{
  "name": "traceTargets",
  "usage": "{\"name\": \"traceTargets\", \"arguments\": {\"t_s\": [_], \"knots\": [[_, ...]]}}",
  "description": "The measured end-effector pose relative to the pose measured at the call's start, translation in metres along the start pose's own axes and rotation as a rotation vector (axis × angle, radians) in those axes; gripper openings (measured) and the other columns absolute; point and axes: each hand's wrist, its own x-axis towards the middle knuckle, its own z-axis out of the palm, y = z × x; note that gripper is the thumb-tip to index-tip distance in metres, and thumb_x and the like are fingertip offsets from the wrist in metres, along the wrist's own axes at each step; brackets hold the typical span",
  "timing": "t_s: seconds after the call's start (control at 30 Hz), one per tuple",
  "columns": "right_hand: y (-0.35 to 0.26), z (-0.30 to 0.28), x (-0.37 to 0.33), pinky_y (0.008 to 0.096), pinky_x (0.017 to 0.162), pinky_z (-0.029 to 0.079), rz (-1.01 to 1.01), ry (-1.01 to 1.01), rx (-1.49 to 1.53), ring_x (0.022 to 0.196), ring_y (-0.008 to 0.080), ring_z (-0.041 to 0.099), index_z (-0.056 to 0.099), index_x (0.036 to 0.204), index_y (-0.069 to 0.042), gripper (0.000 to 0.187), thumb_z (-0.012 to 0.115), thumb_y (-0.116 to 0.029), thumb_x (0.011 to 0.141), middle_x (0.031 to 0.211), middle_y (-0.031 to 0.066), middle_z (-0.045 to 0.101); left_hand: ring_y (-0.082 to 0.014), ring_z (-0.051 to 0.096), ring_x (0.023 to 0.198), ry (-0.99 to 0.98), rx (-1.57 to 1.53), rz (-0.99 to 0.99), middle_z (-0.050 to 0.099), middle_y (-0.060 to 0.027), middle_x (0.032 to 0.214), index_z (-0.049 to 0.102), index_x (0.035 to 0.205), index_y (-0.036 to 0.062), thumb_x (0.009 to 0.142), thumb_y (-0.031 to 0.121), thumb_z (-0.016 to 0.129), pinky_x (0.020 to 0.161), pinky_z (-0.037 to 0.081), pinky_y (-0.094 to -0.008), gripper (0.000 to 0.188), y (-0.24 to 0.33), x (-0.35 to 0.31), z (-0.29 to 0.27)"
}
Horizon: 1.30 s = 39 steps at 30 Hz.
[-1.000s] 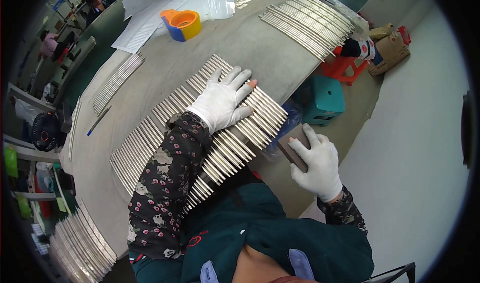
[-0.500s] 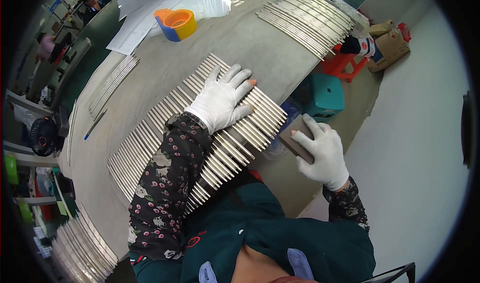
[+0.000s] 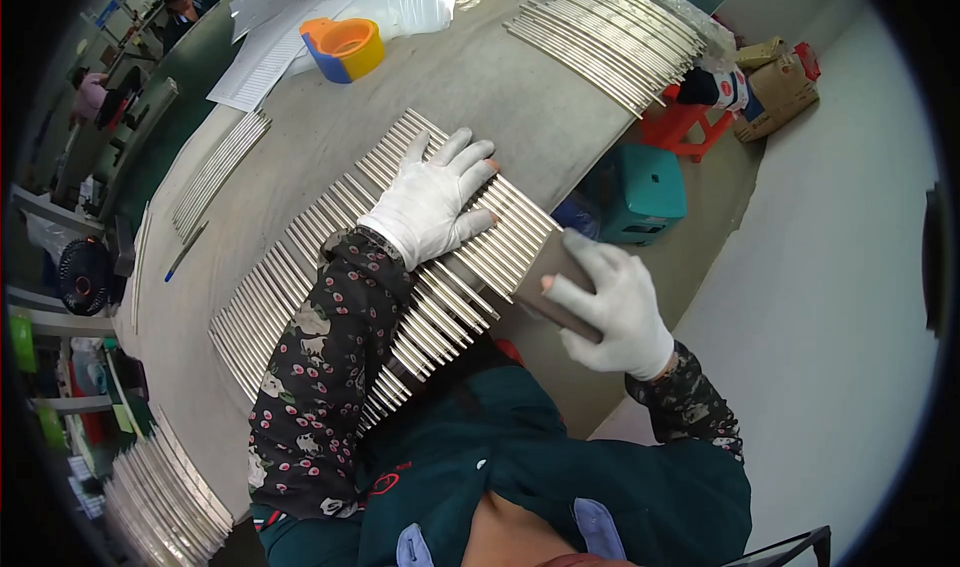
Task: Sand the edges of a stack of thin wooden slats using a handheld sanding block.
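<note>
A row of thin shiny metal rods (image 3: 268,305) lies side by side across the table in front of me, the right ends sticking out past its near edge. My left hand (image 3: 428,205), in a white glove with some fingertips bare, lies flat on the rods with fingers spread. In my right hand (image 3: 625,312), gloved the same way, is a dark grey-brown rectangular block (image 3: 556,270). Its far side meets the ends of the rods at the right of the row, or comes very close; the exact contact is blurred.
More rods (image 3: 610,42) lie at the far right, a smaller bunch (image 3: 218,175) at left beside a pen (image 3: 187,252). An orange-and-blue tape dispenser (image 3: 345,49) and paper sheets (image 3: 262,72) sit at the back. A teal stool (image 3: 645,195) stands beyond the table edge.
My right hand has moved left with the block, bringing it from beside the row up to the rod ends. My left hand stays flat on the rods.
</note>
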Motion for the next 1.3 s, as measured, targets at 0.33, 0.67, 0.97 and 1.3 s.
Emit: {"name": "traceTargets", "arguments": {"t_s": [0.33,0.67,0.97,1.3], "knots": [[0.013,0.001,0.004,0.0446,0.081,0.047,0.102,0.066,-0.171,0.098,0.0369,0.057,0.064,0.106,-0.012,0.047,0.069,-0.017,0.059,0.127,0.0225,0.053,-0.0332,0.029,0.139,-0.006,0.029,-0.015,0.038,-0.0133,0.145,0.046,0.132,0.0055,0.091,0.05,0.046,0.113,0.017,-0.0567,0.061,0.0,0.0,0.002],[0.02,-0.001,-0.009,0.042,0.086,0.046,0.273,0.163,-0.302,0.101,0.0348,0.055,0.064,0.109,-0.011,0.052,0.07,-0.013,0.058,0.129,0.0215,0.052,-0.0304,0.03,0.138,0.022,0.059,-0.005,0.039,-0.0122,0.146,0.047,0.135,0.0091,0.092,0.046,0.046,0.112,0.018,-0.0562,0.057,-0.001,0.015,0.008],[-0.008,-0.002,-0.02,0.0414,0.081,0.045,0.234,0.062,-0.289,0.102,0.0332,0.054,0.063,0.109,-0.014,0.055,0.071,-0.014,0.055,0.128,0.0209,0.052,-0.0298,0.03,0.139,0.026,0.061,-0.01,0.039,-0.012,0.146,0.046,0.135,0.0084,0.092,0.046,0.046,0.112,0.018,-0.0557,0.057,0.0,0.006,0.007],[-0.005,-0.005,-0.011,0.0413,0.082,0.045,0.228,0.082,-0.293,0.104,0.034,0.054,0.062,0.11,-0.015,0.055,0.071,-0.013,0.055,0.129,0.0206,0.051,-0.0316,0.025,0.14,0.115,0.121,-0.116,0.031,-0.0149,0.149,0.04,0.141,0.0118,0.091,0.047,0.048,0.113,0.017,-0.0563,0.062,0.005,0.002,0.002]]}}
